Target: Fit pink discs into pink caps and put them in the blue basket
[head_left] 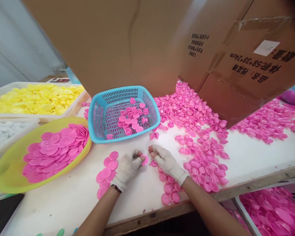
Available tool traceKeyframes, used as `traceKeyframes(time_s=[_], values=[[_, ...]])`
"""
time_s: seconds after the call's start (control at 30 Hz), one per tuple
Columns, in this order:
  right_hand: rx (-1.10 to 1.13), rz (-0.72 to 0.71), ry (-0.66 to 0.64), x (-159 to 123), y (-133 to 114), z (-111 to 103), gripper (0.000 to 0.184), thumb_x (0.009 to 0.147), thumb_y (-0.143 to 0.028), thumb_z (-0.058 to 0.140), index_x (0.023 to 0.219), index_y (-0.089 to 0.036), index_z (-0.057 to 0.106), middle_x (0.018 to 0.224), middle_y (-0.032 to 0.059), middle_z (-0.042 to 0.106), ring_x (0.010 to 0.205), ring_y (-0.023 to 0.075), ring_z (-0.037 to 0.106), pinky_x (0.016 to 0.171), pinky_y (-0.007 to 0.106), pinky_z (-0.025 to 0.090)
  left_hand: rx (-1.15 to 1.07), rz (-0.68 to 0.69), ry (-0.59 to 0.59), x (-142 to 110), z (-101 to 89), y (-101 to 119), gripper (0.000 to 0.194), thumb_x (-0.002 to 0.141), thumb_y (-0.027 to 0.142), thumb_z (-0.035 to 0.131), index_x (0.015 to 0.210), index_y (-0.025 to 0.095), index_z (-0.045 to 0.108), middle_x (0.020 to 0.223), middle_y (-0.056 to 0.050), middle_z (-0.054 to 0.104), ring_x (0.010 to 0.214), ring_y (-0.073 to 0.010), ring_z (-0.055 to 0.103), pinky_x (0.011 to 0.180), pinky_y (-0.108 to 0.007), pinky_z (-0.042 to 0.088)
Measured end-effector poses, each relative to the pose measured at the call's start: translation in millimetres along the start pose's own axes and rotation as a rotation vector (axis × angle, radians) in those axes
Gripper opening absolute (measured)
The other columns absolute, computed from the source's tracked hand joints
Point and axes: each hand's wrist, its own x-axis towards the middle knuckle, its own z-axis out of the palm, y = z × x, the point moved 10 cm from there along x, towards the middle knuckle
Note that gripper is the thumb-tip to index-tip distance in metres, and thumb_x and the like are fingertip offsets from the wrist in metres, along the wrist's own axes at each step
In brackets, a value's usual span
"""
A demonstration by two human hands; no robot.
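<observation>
My left hand (128, 166), in a white glove with bare fingertips, pinches a flat pink plastic disc (145, 160) between thumb and fingers. Just across from it is my right hand (169, 163), gloved the same way, with its fingers curled toward the thumb; whatever it may hold is hidden. Flat pink discs (107, 172) lie overlapping beside my left wrist. Small cup-shaped pink pieces (170, 188) are strewn under and beside my right hand. Behind both hands, a blue perforated basket (98, 131) contains several pink pieces (131, 119).
On the left, a yellow basin (8, 177) holds pink discs, near a white tray (51, 115) of yellow pieces. Large cardboard boxes (118, 49) rise at the back. Pink cups (189, 108) pile against them. A crate (248, 214) of pink parts stands below the table edge (260, 182).
</observation>
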Motion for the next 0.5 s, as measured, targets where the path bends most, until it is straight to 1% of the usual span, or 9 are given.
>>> traceKeyframes(time_s=[0.07,0.13,0.23,0.3,0.33,0.37,0.4,0.43,0.5], values=[[-0.015,-0.004,-0.01,-0.3,-0.6,1.0,0.025,0.083,-0.02,0.046,0.105,-0.017,0.057,0.107,0.0061,0.062,0.095,0.0147,0.059,0.086,0.03,0.046,0.083,0.009,0.035,0.8,1.7,2.8,0.009,0.071,0.025,0.055,0.069,0.017,0.053,0.057,0.003,0.052,0.051,-0.0089,0.046,0.05,-0.02,0.035],[-0.017,-0.02,-0.017,-0.2,-1.9,2.3,0.026,0.082,-0.018,0.046,0.106,-0.017,0.056,0.106,0.006,0.062,0.094,0.0146,0.059,0.085,0.029,0.046,0.107,-0.022,0.041,0.2,3.1,0.5,0.008,0.073,0.025,0.055,0.069,0.018,0.051,0.052,0.004,0.05,0.047,-0.0084,0.045,0.047,-0.02,0.034],[-0.071,-0.109,-0.058,0.3,-13.3,7.4,0.024,0.083,-0.017,0.048,0.105,-0.018,0.058,0.1,0.0046,0.061,0.09,0.014,0.058,0.082,0.027,0.046,0.056,-0.095,-0.018,-3.2,8.3,-7.0,0.013,0.078,0.032,0.05,0.073,0.019,0.05,0.046,0.006,0.047,0.04,-0.0091,0.044,0.041,-0.02,0.033],[-0.182,-0.207,-0.102,-0.9,-27.6,13.3,0.019,0.083,-0.018,0.05,0.098,-0.019,0.061,0.094,0.0031,0.061,0.088,0.0142,0.056,0.081,0.026,0.045,0.022,-0.118,-0.081,-6.2,13.8,-9.5,0.02,0.081,0.037,0.046,0.074,0.019,0.05,0.045,0.006,0.046,0.037,-0.0098,0.044,0.038,-0.02,0.033],[-0.243,-0.259,-0.117,-2.1,-35.2,16.1,0.015,0.082,-0.017,0.052,0.094,-0.019,0.062,0.091,0.0023,0.061,0.088,0.0143,0.056,0.082,0.025,0.044,0.024,-0.128,-0.108,-7.5,16.2,-10.2,0.023,0.083,0.04,0.044,0.075,0.019,0.051,0.046,0.005,0.047,0.037,-0.0102,0.045,0.037,-0.02,0.034],[-0.297,-0.292,-0.113,-2.8,-40.5,17.2,0.015,0.082,-0.017,0.054,0.094,-0.019,0.062,0.092,0.0019,0.061,0.089,0.0141,0.056,0.083,0.025,0.044,0.05,-0.15,-0.121,-8.3,17.1,-11.9,0.026,0.085,0.041,0.043,0.075,0.019,0.051,0.046,0.005,0.047,0.038,-0.0103,0.046,0.038,-0.02,0.036],[-0.344,-0.327,-0.105,-3.3,-44.9,18.4,0.014,0.083,-0.019,0.054,0.094,-0.019,0.062,0.093,0.0014,0.062,0.089,0.0136,0.056,0.084,0.023,0.043,0.124,-0.157,-0.102,-7.9,14.6,-11.9,0.027,0.086,0.041,0.043,0.074,0.018,0.053,0.049,0.004,0.05,0.041,-0.0107,0.05,0.041,-0.02,0.039],[-0.392,-0.355,-0.112,-3.3,-46.5,21.2,0.015,0.085,-0.019,0.051,0.095,-0.02,0.062,0.097,0.0011,0.062,0.092,0.0126,0.056,0.087,0.022,0.042,0.226,-0.132,-0.041,-5.9,8.2,-7.6,0.028,0.086,0.041,0.046,0.074,0.018,0.055,0.054,0.002,0.053,0.046,-0.0113,0.054,0.044,-0.021,0.043],[-0.51,-0.386,-0.11,0.0,-41.3,25.5,0.018,0.086,-0.023,0.052,0.1,-0.02,0.062,0.099,0.0009,0.064,0.098,0.0128,0.056,0.091,0.02,0.04,0.252,-0.03,-0.028,-0.9,9.2,7.2,0.023,0.085,0.04,0.053,0.085,0.017,0.059,0.071,-0.001,0.06,0.062,-0.0134,0.06,0.054,-0.023,0.048]])
